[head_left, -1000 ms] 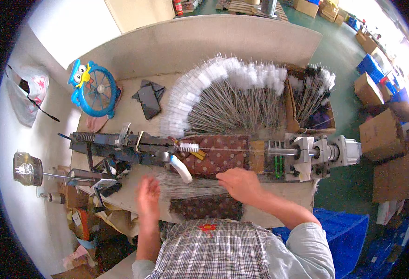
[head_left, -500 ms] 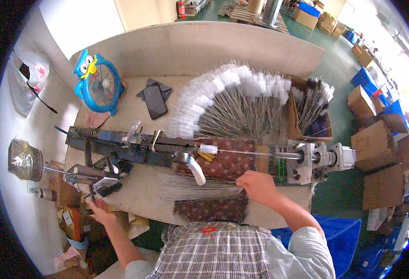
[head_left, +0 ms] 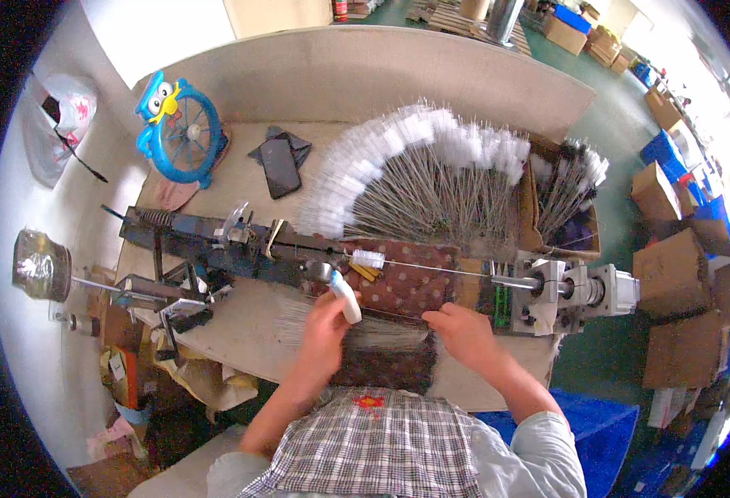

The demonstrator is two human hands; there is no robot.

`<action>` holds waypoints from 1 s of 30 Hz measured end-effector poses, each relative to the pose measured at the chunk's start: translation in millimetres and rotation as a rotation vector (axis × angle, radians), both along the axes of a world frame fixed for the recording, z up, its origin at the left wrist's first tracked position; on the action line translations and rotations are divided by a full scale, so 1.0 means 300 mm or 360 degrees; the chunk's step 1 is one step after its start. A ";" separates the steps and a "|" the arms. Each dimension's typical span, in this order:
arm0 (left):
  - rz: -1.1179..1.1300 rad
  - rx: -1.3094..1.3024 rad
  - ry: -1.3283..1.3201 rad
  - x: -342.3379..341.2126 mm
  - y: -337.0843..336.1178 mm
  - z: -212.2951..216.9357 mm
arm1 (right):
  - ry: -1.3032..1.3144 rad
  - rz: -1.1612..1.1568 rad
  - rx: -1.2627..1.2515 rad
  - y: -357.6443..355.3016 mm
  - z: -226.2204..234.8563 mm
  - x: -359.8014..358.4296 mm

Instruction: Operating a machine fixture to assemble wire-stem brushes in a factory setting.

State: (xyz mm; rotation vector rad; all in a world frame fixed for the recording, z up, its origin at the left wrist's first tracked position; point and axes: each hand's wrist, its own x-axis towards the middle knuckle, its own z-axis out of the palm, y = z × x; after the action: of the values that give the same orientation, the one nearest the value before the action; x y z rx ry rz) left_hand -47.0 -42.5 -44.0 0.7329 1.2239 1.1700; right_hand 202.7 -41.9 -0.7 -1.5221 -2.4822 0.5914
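My right hand (head_left: 463, 334) is closed, thumb and finger pinching the end of a thin metal wire (head_left: 394, 316) above the bench. My left hand (head_left: 323, 330), blurred by motion, is beside and partly behind the white curved handle (head_left: 347, 300) of the machine; its fingers are not clear, nor whether it touches the handle or the wire. Beneath both hands lies a bundle of loose wires (head_left: 382, 335) on dark dotted cloth (head_left: 386, 370). A white-bristled brush (head_left: 368, 260) sits in line with the machine, its twisted stem running right to the metal chuck (head_left: 521, 283).
Many white brushes (head_left: 419, 133) fan out behind the machine. A carton (head_left: 533, 203) holds dark and white brushes. Left of them are a phone (head_left: 280, 168) and a blue cartoon fan (head_left: 184, 137). A motor unit (head_left: 614, 290) stands right; a lever frame (head_left: 162, 295) stands left.
My left hand has left the lever at the left and come right to the white handle. My right hand stays near the wire ends, now with one wire raised from the bundle.
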 end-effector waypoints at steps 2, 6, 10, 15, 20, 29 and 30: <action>0.0252 -0.0447 -0.0279 0.130 0.054 0.127 | -0.0079 0.0058 -0.0073 -0.006 0.020 -0.005; -0.0105 -0.0259 -0.1814 0.066 0.042 0.431 | 0.0000 -0.0057 -0.0042 -0.040 0.011 -0.036; 0.0062 -0.0390 -0.1444 -0.098 0.014 0.421 | -0.0159 0.0002 -0.0022 -0.016 0.066 -0.045; -0.0515 -0.0438 -0.0976 -0.066 -0.083 0.408 | -0.0053 0.0013 0.0497 0.037 0.245 0.112; -0.1160 0.0073 -0.0289 0.082 0.015 0.383 | 0.0297 -0.0640 0.0653 0.105 0.393 0.216; -0.1124 0.1347 0.2009 0.471 0.271 0.248 | 0.0645 -0.0506 0.0519 0.184 0.247 0.163; -0.1119 0.1351 0.2024 0.479 0.286 0.237 | 0.0657 -0.0502 0.0528 0.185 0.240 0.161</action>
State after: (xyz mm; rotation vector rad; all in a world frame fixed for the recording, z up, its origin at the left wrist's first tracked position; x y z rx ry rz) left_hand 96.8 43.3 27.1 2.5602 1.1650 0.4878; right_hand 250.9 13.8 71.2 -1.4441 -1.8755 0.3696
